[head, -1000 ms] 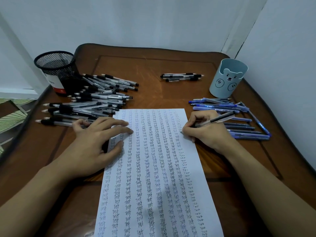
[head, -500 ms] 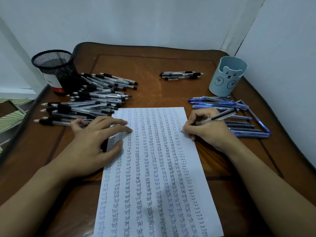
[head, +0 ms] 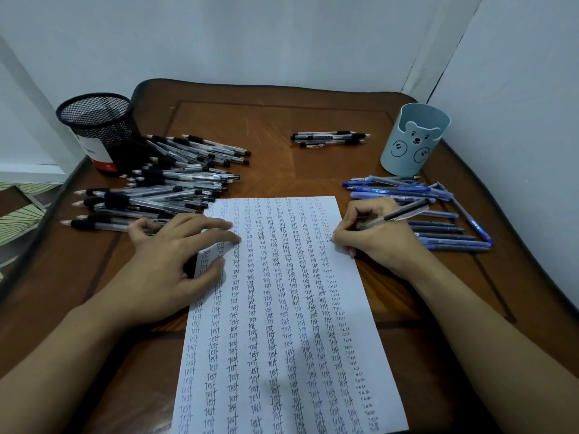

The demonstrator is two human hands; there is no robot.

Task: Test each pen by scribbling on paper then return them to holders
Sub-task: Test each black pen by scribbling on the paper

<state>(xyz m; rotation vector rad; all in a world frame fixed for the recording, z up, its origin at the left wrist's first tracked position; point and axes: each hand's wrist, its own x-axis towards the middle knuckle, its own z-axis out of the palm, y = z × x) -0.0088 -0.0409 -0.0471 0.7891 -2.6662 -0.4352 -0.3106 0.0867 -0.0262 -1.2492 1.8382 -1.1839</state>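
A white sheet of paper (head: 282, 308) covered in columns of the word "test" lies in the middle of the wooden table (head: 269, 120). My left hand (head: 175, 261) presses flat on the sheet's upper left edge with spread fingers. My right hand (head: 376, 236) grips a black pen (head: 401, 214), its tip touching the paper's right margin. A black mesh holder (head: 100, 130) stands at the back left, a light blue bear holder (head: 413, 139) at the back right.
Several black pens (head: 163, 189) lie heaped left of the paper below the mesh holder. Several blue pens (head: 438, 214) lie right of my right hand. A few black pens (head: 329, 139) sit at the back middle. White walls close in behind and right.
The right hand's pen tip has shifted slightly along the right margin while writing. The left hand stays pressed on the paper.
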